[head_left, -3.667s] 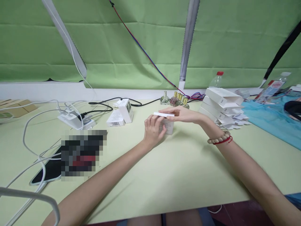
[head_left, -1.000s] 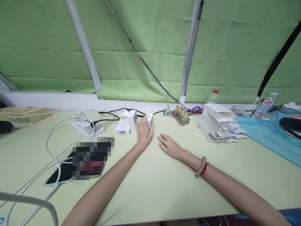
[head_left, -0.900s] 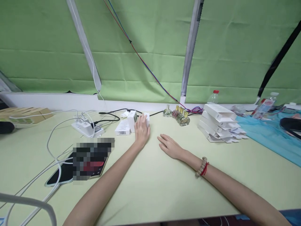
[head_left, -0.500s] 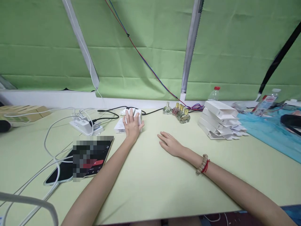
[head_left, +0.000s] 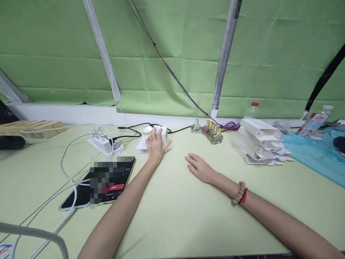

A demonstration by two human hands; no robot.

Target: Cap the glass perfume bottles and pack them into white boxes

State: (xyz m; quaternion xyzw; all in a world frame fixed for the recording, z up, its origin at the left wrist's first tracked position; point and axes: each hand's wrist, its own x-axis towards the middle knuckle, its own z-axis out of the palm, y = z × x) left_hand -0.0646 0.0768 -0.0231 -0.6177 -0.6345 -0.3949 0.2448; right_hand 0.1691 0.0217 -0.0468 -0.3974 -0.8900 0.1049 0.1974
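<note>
My left hand [head_left: 155, 144] lies over a small white box [head_left: 164, 133], fingers stretched across it and thumb sticking out to the right. Its palm side is hidden. Just left of that hand, a white carton with a barcode [head_left: 141, 146] lies flat on the table. My right hand [head_left: 201, 168] rests palm down with its fingers extended, touching only the pale table [head_left: 172, 201]. Beyond it stand a clear glass bottle [head_left: 196, 127] and several small gold-topped glass bottles [head_left: 216, 137]. A stack of flattened-looking white cartons [head_left: 256, 140] is to its right.
A tablet [head_left: 126, 176] and a phone [head_left: 77, 198] lie at left under white cables. Behind them is a power strip [head_left: 104, 144]. Yellowish boxes [head_left: 51, 128] are at far left. Blue plastic sheeting [head_left: 309, 149] and a red-capped bottle [head_left: 252, 110] are at right.
The view has shifted slightly, moving everything a little rightward in it. My left hand's fingers have drawn closer together on the white box, which now shows more. My right hand stays flat on the table.
</note>
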